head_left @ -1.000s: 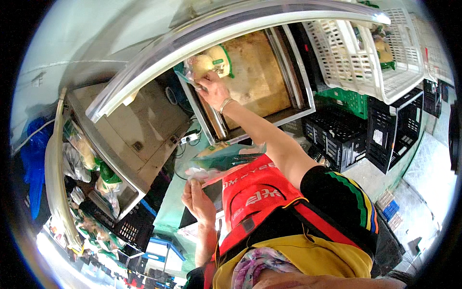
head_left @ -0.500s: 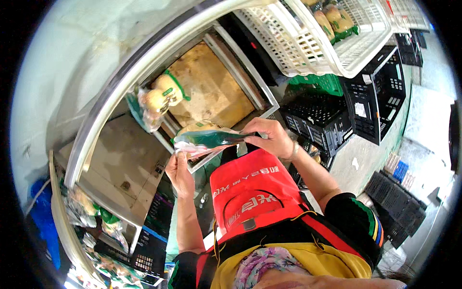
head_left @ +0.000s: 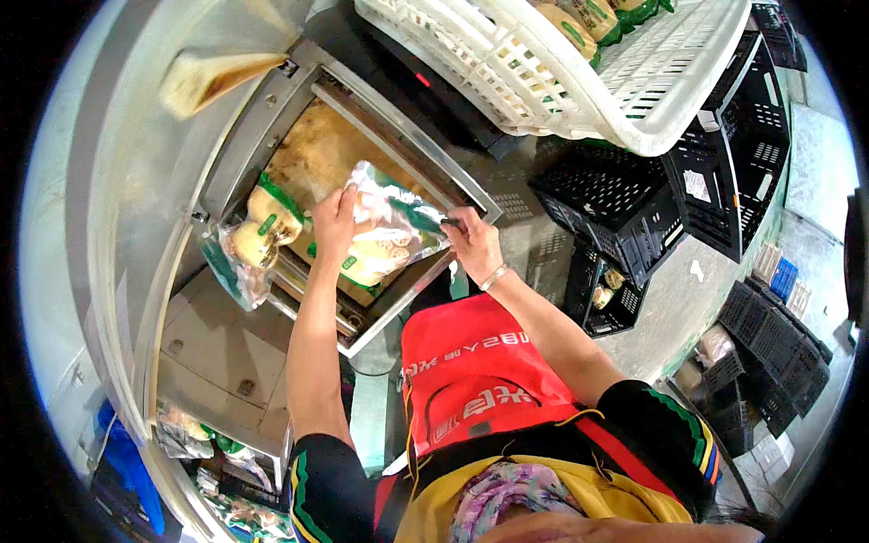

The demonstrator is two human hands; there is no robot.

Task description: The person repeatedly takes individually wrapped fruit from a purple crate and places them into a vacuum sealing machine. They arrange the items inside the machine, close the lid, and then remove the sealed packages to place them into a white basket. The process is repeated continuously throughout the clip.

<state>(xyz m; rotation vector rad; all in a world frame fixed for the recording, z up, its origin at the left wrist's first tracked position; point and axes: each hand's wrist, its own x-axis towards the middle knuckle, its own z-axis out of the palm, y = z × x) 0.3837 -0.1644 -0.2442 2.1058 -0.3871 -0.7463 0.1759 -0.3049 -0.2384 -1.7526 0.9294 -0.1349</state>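
Note:
My left hand is closed on the left side of a clear plastic bag with green and white printing. My right hand grips the bag's right edge. It lies tilted over the metal machine chamber, which has a stained plate. A pale food package with green print shows in or under the bag; I cannot tell which. At the chamber's left edge lie another green-printed pale package and a clear bag. The machine's raised lid stands along the left.
A white basket holding packages stands at top right. Black crates are stacked to the right, a lower one holding packages. Folded crates lie farther right. A second machine top and blue plastic are at lower left.
Both hands have moved forward with the bag, from near my body to over the chamber. My left hand has risen beside the packages. The view has shifted too.

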